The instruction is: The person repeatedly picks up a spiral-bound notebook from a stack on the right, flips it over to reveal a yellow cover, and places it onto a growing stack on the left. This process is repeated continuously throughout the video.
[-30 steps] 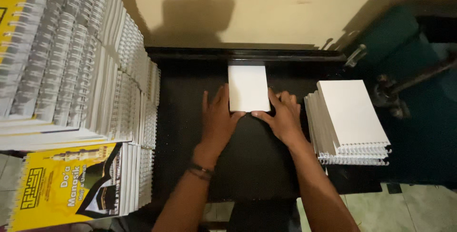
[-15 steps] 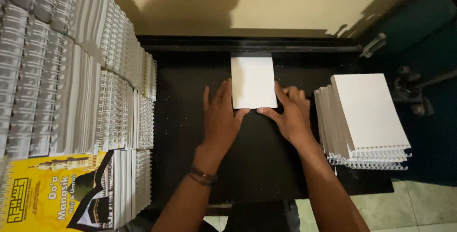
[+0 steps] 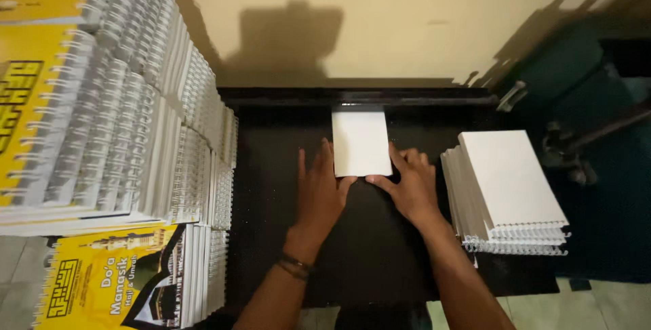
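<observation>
Hands lie flat and open on the black tabletop (image 3: 271,221), fingers spread and gripping nothing, one at each lower corner of a small white paper block (image 3: 361,143). The left hand (image 3: 320,193) presses against the block's left edge and lower-left corner; the right hand (image 3: 410,184) touches its lower-right corner. The block sits just beyond the fingertips, its far end against the dark bar (image 3: 359,97) along the wall side — likely the hands pin it there to keep its sheets square. Right of the block rests a fanned stack of white spiral-bound booklets (image 3: 507,191). Left of it — well apart — rise tall piles of bound yellow-covered booklets (image 3: 108,133).
</observation>
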